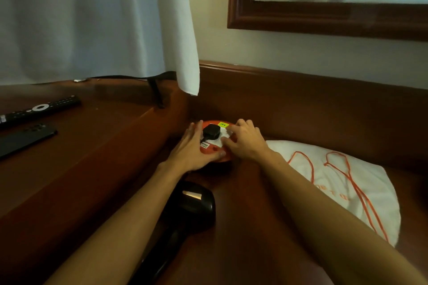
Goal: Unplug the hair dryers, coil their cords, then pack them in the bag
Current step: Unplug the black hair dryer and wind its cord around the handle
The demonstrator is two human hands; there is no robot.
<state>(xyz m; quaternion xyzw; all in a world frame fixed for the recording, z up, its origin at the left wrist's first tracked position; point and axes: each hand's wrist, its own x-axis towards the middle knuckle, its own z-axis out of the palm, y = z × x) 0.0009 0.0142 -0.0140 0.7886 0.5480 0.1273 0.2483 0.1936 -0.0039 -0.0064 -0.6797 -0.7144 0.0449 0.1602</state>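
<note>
A round orange socket reel (209, 150) sits in the corner of the lower wooden surface, with a black plug (211, 132) seated in its white face. My left hand (193, 149) grips the reel's left and front rim. My right hand (245, 140) rests on the reel's right side, fingers spread beside the plug without touching it. A black hair dryer (187, 206) lies under my left forearm, its handle pointing towards me. The white drawstring bag (335, 183) with orange cords lies flat to the right. The dryer's cord is mostly hidden.
A raised wooden desk (81, 146) on the left carries a TV remote (39, 109) and a dark phone (25, 140). A white curtain (92, 18) hangs over it. A wooden backboard (301, 99) and a framed mirror (324, 16) close off the far side.
</note>
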